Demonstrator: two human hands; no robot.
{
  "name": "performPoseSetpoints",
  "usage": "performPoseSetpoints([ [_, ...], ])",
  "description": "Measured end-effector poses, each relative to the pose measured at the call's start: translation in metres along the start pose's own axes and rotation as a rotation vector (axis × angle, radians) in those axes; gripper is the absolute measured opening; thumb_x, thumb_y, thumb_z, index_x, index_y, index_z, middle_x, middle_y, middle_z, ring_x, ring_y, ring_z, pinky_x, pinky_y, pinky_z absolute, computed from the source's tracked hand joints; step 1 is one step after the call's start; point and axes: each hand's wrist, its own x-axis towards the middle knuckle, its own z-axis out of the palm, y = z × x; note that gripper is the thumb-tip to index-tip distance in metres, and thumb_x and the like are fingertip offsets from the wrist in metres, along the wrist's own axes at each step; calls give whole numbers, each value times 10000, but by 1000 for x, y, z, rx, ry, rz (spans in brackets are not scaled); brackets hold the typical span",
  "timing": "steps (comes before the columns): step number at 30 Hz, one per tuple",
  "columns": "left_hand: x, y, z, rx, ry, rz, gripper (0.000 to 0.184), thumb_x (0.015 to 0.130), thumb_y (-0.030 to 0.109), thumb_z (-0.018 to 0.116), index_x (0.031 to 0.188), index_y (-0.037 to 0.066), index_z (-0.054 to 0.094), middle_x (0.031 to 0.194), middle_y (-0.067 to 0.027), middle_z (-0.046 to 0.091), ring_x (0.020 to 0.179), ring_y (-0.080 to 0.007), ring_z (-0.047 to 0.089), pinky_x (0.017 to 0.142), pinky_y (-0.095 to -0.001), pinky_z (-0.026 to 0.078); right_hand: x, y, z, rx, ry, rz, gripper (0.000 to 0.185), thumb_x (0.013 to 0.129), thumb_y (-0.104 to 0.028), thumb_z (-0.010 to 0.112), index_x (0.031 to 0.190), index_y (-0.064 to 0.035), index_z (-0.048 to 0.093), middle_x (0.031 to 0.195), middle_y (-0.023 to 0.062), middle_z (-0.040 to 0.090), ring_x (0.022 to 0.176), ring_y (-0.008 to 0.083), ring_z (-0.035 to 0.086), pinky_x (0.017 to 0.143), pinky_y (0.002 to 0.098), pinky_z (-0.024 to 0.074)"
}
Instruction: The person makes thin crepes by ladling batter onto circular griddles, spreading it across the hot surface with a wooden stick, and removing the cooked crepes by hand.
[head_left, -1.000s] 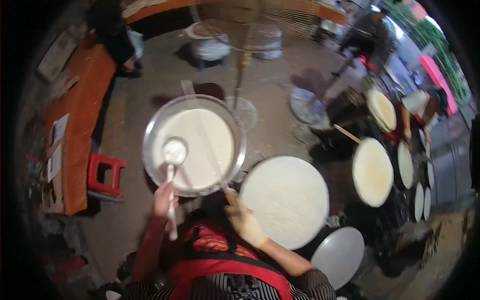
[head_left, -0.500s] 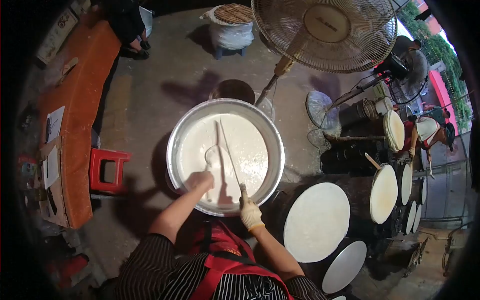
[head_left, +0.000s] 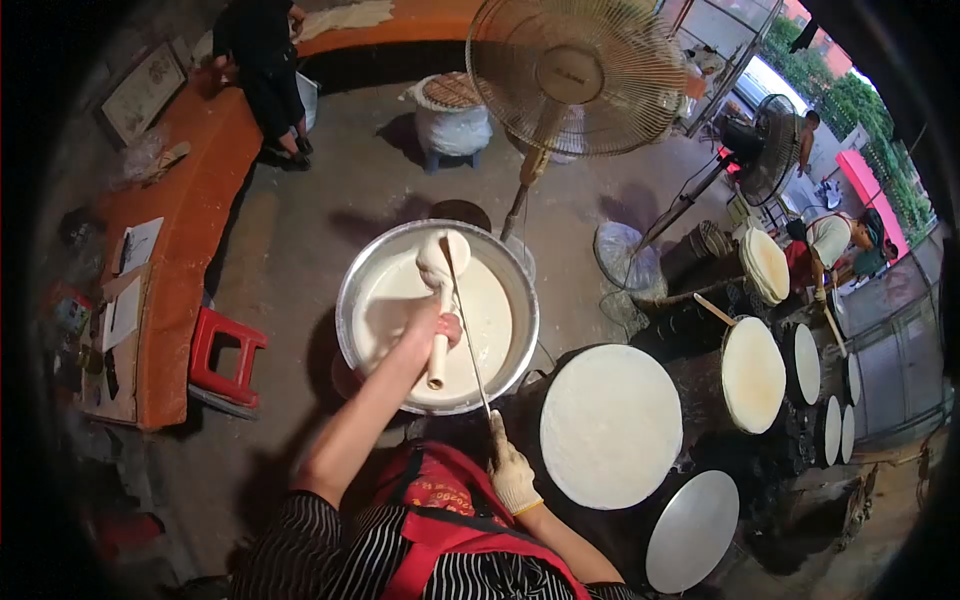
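A large metal pot [head_left: 530,345] holds pale, creamy batter [head_left: 495,335]. My bare left hand [head_left: 440,325] is closed round the pale handle of a batter-coated ladle [head_left: 437,262], its bowl raised above the batter near the far rim. The handle's hollow end points back toward me. My right hand [head_left: 513,480], in a knitted work glove, grips the handle of a long, thin-bladed spatula [head_left: 470,345] beside the pot's near right rim. Its blade reaches over the batter, and its tip overlaps the ladle's bowl; whether they touch I cannot tell.
At my right are round griddles, one covered by a pale flatbread sheet [head_left: 612,427], another a bare metal disc [head_left: 692,532]. A standing fan [head_left: 570,75] rises beyond the pot. A red stool [head_left: 228,358] and orange-covered table [head_left: 175,320] stand left. Other people work farther off.
My left hand has lifted the ladle out of the batter, toward the far rim. The spatula has stayed in my right hand, its blade now crossing the ladle's bowl. The view has shifted.
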Motion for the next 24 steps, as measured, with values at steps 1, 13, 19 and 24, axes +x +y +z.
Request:
performPoseSetpoints([
  [1,-21,-8,10,47,-36,52,333,1029,364,388,846,88,363,576,41,336,394,-39,271,307,-181,240,-9,4,-8,-10,20,-22,806,839,-96,560,1533,-176,159,1035,216,634,803,415,628,705,505,503],
  [13,-216,37,95,984,-135,582,218,1038,257,405,1024,41,430,693,-15,437,480,-36,341,364,-174,287,-32,-15,-80,-34,603,-317,708,804,-47,598,1468,-110,361,1070,121,650,806,299,650,683,382,533],
  [19,-102,101,27,576,166,-109,287,1030,222,399,1017,-60,454,606,6,412,428,-58,358,350,-202,324,-1,-56,-39,9,205,10,828,799,-137,648,1511,-115,227,1317,155,548,1048,323,617,831,394,519],
  [24,-133,110,-23,810,-137,51,321,1030,232,416,1187,-45,462,681,-8,435,455,-45,342,360,-178,284,-39,-61,-15,112,549,-80,753,847,-100,614,1500,-88,237,1302,210,554,1049,366,619,862,412,513],
])
